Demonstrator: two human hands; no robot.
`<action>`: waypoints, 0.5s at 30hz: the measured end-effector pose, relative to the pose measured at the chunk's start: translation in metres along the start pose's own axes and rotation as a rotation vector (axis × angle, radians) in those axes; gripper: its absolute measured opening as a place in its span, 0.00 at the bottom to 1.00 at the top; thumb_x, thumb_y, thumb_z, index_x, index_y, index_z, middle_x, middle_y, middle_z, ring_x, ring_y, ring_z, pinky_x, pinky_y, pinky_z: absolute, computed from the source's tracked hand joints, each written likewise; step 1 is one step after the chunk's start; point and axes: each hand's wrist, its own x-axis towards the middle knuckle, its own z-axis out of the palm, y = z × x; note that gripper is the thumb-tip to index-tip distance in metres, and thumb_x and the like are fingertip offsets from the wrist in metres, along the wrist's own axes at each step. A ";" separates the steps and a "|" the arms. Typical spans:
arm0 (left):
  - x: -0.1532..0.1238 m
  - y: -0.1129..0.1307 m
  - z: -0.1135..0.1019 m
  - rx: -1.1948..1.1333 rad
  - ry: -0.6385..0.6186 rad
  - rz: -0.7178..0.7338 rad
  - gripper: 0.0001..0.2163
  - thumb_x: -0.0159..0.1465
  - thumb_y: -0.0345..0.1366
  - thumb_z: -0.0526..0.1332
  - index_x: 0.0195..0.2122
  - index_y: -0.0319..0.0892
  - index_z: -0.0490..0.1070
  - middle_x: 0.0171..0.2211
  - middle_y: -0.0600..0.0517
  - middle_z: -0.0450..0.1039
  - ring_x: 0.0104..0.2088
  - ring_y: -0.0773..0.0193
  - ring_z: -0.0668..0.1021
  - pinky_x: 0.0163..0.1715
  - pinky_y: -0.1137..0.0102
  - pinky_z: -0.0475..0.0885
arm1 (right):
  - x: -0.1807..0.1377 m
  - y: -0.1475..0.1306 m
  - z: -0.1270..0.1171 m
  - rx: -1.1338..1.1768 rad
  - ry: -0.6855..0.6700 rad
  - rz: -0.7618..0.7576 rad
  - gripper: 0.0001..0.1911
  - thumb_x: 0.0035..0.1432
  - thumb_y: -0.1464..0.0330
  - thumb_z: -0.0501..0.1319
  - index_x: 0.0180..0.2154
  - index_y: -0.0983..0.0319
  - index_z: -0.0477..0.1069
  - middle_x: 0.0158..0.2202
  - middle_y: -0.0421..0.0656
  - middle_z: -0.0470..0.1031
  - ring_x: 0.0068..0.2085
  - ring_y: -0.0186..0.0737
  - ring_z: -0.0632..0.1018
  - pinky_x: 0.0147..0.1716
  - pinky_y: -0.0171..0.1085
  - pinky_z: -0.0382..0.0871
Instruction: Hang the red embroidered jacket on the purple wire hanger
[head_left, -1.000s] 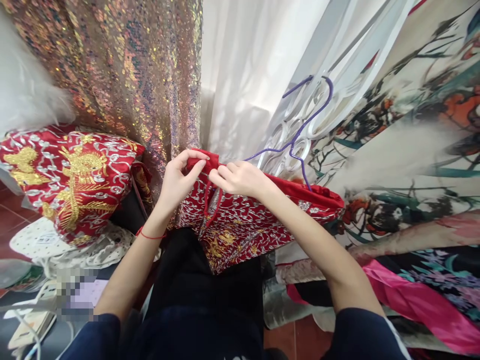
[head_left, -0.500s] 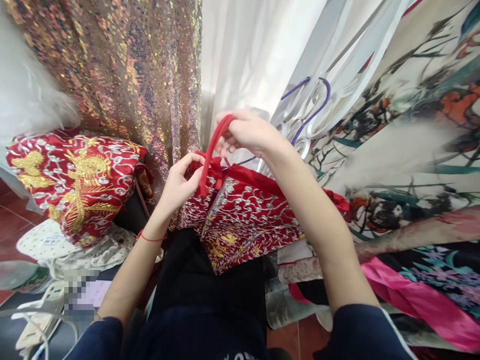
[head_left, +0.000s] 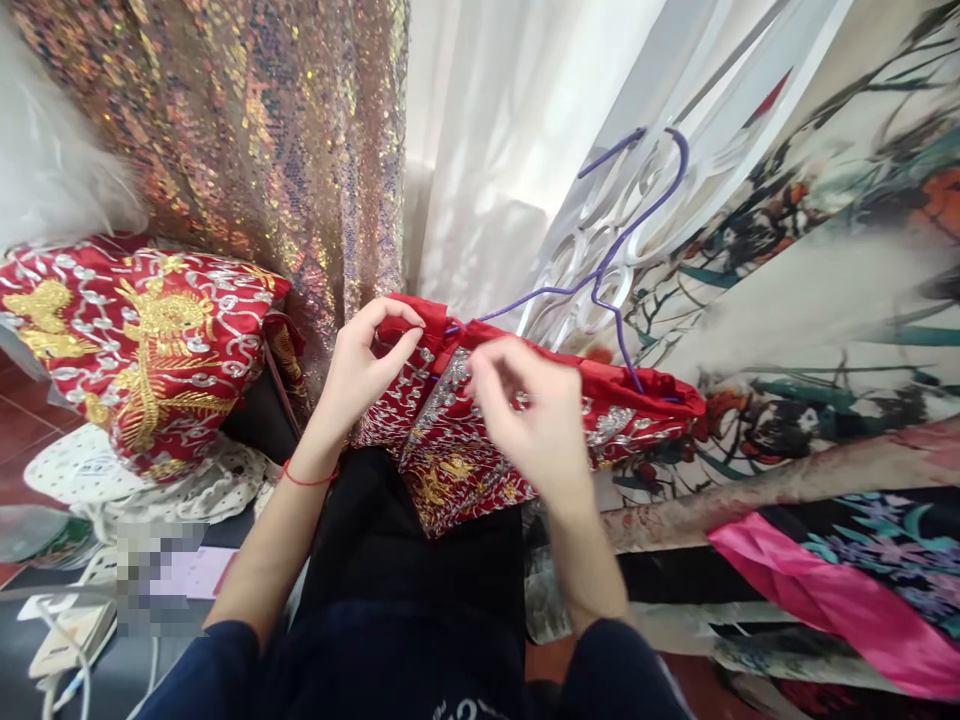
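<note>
A red skirt (head_left: 442, 470) embroidered in silver and gold hangs in front of me, its plain red waistband (head_left: 645, 385) along the top. A purple hanger (head_left: 592, 275) rises from it, the lower part hidden inside the fabric. My left hand (head_left: 367, 355) pinches the left end of the waistband between thumb and fingers. Just right of the skirt's front opening is my right hand (head_left: 532, 410), fingers curled in and slightly blurred. Whatever they may hold does not show. The red tie seen earlier is out of sight.
A bundled red-and-gold embroidered garment (head_left: 165, 350) sits at left on dotted white cloth (head_left: 82, 470). Sequined fabric (head_left: 247, 150) and a white curtain (head_left: 487, 130) hang behind. A white lattice frame (head_left: 712, 120) and floral garments (head_left: 825, 330) stand right; cables and a power strip (head_left: 71, 635) lie lower left.
My right hand has come down from above the waistband to in front of the skirt, and the red tie over it is gone from sight. The left hand stays on the waistband.
</note>
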 end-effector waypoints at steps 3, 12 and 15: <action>-0.003 0.002 0.003 0.058 0.040 0.012 0.01 0.65 0.34 0.64 0.37 0.44 0.74 0.38 0.52 0.78 0.40 0.63 0.79 0.47 0.66 0.74 | -0.055 0.038 0.046 0.070 -0.130 0.329 0.12 0.66 0.62 0.59 0.30 0.59 0.74 0.22 0.37 0.76 0.22 0.34 0.75 0.25 0.33 0.67; -0.007 0.004 0.005 0.069 0.060 -0.011 0.03 0.65 0.35 0.65 0.38 0.44 0.74 0.39 0.52 0.78 0.39 0.64 0.79 0.45 0.67 0.75 | -0.092 0.118 0.175 0.673 0.114 0.833 0.18 0.56 0.57 0.68 0.40 0.63 0.75 0.35 0.43 0.82 0.24 0.33 0.80 0.28 0.32 0.72; -0.008 0.004 0.006 0.072 0.073 -0.013 0.02 0.65 0.35 0.64 0.38 0.44 0.74 0.38 0.52 0.78 0.38 0.64 0.79 0.44 0.67 0.75 | -0.094 0.113 0.187 0.750 0.177 0.851 0.21 0.56 0.53 0.67 0.42 0.63 0.73 0.36 0.43 0.82 0.23 0.32 0.79 0.23 0.30 0.67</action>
